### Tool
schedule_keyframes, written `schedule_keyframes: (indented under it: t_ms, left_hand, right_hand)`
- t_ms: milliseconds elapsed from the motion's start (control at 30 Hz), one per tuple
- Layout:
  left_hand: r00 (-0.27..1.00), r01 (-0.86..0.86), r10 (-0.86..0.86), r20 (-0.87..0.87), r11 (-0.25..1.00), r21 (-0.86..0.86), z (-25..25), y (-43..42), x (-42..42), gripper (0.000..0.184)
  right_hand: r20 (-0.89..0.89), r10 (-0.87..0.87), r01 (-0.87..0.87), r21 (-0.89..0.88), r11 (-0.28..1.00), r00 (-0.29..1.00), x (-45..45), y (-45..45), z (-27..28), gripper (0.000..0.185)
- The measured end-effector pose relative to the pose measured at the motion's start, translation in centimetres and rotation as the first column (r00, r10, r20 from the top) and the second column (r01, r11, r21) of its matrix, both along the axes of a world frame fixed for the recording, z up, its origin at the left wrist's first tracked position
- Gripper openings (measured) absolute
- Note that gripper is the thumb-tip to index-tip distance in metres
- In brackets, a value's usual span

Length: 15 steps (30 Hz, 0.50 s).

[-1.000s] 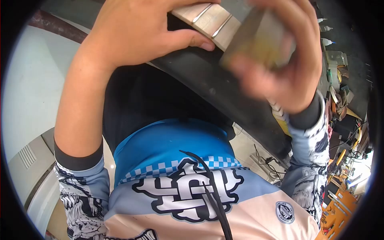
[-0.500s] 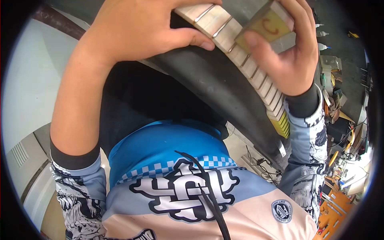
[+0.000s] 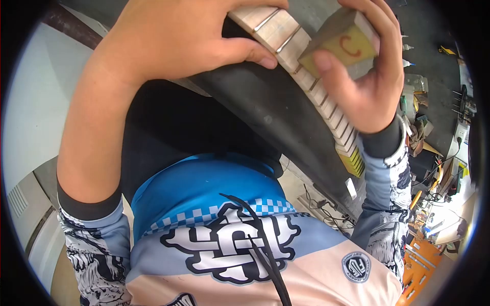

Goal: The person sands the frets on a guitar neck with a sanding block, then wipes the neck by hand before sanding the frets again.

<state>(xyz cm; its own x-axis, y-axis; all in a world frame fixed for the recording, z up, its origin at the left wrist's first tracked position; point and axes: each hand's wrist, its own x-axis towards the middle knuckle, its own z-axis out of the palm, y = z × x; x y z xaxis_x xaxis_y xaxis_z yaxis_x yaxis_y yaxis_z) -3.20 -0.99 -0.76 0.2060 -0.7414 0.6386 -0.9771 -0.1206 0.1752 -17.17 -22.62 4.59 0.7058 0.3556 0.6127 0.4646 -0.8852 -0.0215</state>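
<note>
A pale wooden guitar neck (image 3: 291, 51) with metal frets slants from the upper middle down to the right, along the edge of a black surface (image 3: 255, 97). My left hand (image 3: 173, 41) is closed round its upper end, thumb on the near side. My right hand (image 3: 377, 86) grips a block (image 3: 343, 43) with a yellowish face marked with a red C. That block rests at or just over the frets; exact contact is hard to see. Yellow strips (image 3: 352, 162) cover the neck's lower part.
At the right, a dark bench (image 3: 434, 66) carries several small bottles and loose tools. An orange board (image 3: 421, 270) with tools lies at lower right. Cables (image 3: 326, 209) hang below the neck. A white surface (image 3: 38, 97) stands at the left.
The block in my right hand has tilted slightly, showing more of its marked face. My left hand and the neck's upper end sit slightly further right in view.
</note>
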Motion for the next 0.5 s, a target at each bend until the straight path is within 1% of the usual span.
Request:
schedule_keyframes:
  t_ms: [33, 67, 100, 133, 200, 267, 367, 433, 467, 500]
  left_hand:
    - [1.000, -0.014, 0.014, 0.010, 1.000, 0.008, -0.1, 0.0, 0.1, 0.055]
    - [0.998, -0.055, 0.054, 0.012, 0.997, 0.057, 0.2, 0.1, 0.1, 0.055]
    - [0.999, -0.047, 0.048, -0.008, 0.996, 0.073, 0.6, 0.0, -0.2, 0.055]
    - [0.999, -0.039, 0.042, -0.028, 0.995, 0.088, 1.0, -0.1, -0.5, 0.054]
    - [0.997, 0.011, -0.008, -0.072, 0.999, 0.039, 1.4, 0.2, -0.9, 0.054]
    - [0.997, 0.024, -0.023, -0.076, 1.000, 0.011, 1.4, 0.3, -0.9, 0.054]
    - [0.998, 0.022, -0.022, -0.052, 1.000, -0.002, 1.3, 0.2, -0.7, 0.054]
    - [1.000, 0.024, -0.024, 0.001, 0.999, -0.038, 0.8, -0.1, -0.5, 0.054]
    - [0.999, 0.022, -0.019, 0.047, 0.997, -0.072, -0.1, -0.4, -0.1, 0.054]
    - [0.999, 0.021, -0.018, 0.045, 0.997, -0.076, 0.0, -0.2, -0.2, 0.054]
  right_hand:
    - [-0.001, -0.017, 0.017, 0.040, 0.999, 1.000, -0.4, 0.7, 0.3, 0.065]
    - [-0.008, -0.004, 0.004, 0.032, 0.999, 1.000, -1.0, 1.6, 0.3, 0.066]
    - [-0.041, 0.005, -0.006, -0.034, 0.999, 0.999, -1.4, 2.2, 0.5, 0.067]
    - [-0.036, -0.002, 0.000, -0.050, 0.999, 0.999, -1.1, 1.8, 0.5, 0.067]
    - [0.010, -0.040, 0.040, -0.067, 0.997, 0.999, 0.0, -0.2, -0.2, 0.068]
    - [0.006, -0.037, 0.038, -0.061, 0.997, 0.999, -0.3, 0.1, -0.2, 0.070]
    - [-0.038, 0.008, -0.011, -0.071, 0.997, 0.999, -1.1, 1.7, 0.7, 0.071]
    - [-0.001, -0.049, 0.049, -0.086, 0.995, 0.999, -0.4, -0.2, 0.7, 0.073]
    - [-0.009, -0.085, 0.084, -0.101, 0.991, 0.996, -0.1, -1.0, 0.7, 0.073]
    - [-0.030, -0.097, 0.092, -0.146, 0.985, 0.995, -0.1, -1.1, 1.0, 0.072]
